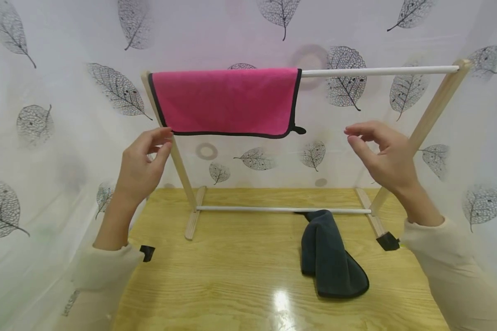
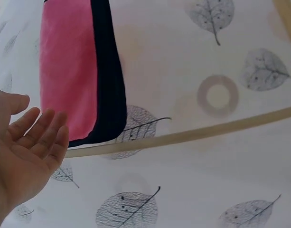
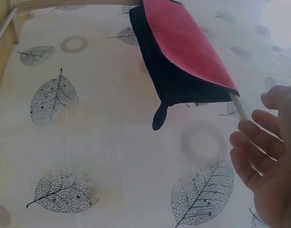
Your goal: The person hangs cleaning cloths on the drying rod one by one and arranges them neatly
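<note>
Pink cloth [image 1: 225, 102] ends midway — white bar [image 1: 381, 71] exposed beyond; left hand [image 1: 142, 162], right hand [image 1: 387, 156] loose, empty.

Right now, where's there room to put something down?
The table is bare left of the gray cloth, in front of the lower bar. On the upper bar, the right is free; the pink cloth crowds the left.
</note>
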Tool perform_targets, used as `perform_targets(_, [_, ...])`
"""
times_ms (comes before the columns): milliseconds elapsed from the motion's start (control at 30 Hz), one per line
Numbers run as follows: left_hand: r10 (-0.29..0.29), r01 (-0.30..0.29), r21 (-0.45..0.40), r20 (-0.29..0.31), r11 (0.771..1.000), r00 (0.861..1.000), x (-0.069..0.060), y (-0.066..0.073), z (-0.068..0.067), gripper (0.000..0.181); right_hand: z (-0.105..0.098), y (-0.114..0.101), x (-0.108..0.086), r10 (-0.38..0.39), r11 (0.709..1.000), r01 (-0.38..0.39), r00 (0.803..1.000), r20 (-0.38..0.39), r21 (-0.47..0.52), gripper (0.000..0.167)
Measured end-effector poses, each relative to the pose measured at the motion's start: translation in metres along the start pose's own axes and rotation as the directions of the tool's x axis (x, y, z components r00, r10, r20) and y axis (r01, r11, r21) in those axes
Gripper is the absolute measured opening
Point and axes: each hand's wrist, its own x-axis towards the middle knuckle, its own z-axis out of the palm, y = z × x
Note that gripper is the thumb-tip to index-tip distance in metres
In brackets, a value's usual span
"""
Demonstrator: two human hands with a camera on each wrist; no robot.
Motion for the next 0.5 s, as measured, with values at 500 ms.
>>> perform_targets(500, [-0.061,0.069,-0.096,0.087,0.993,0.994,-0.032,-0.003,0.038,0.031,0.005,0.02,-0.048,0.055,0.997,-0.059,0.996,0.074,0.042,0.029])
